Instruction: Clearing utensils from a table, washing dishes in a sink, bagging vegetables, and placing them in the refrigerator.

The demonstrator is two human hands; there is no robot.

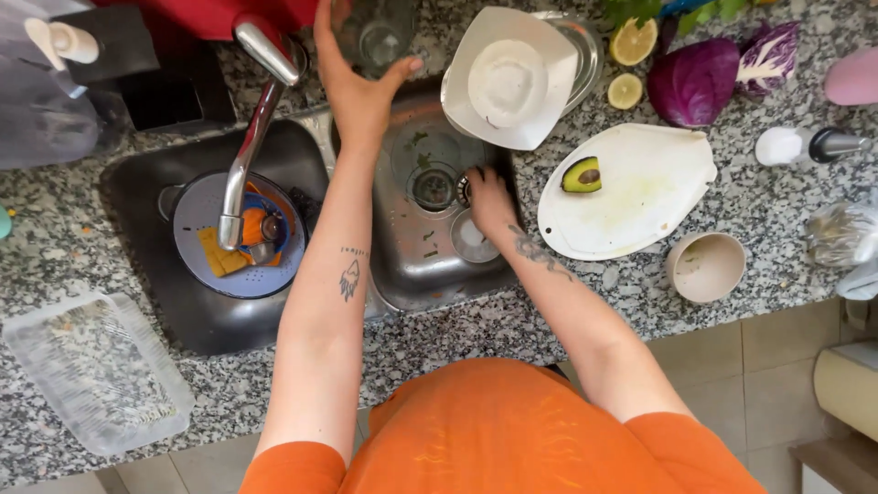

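From the head camera, looking straight down, a clear plastic container of ribbed rectangular shape lies at the lower left of the frame on the speckled granite counter, and a white bottle with a dark cap lies on its side at the right edge; any label on it is too small to make out. At the top centre the left hand is curled around a clear drinking glass, thumb on the right of it and fingers on the far side, the glass standing at the back rim of the steel sink. In the middle of the frame the right hand reaches down into the right basin, its fingertips closed on a small round metal strainer just right of the drain hole; a small round cup sits just below the hand. The left basin is dark and holds a grey-blue plate with a yellow sponge, under the chrome tap. Right of the sink lie a white cutting board with a halved avocado, a beige bowl, a white square dish, lemon halves and glossy purple cabbage
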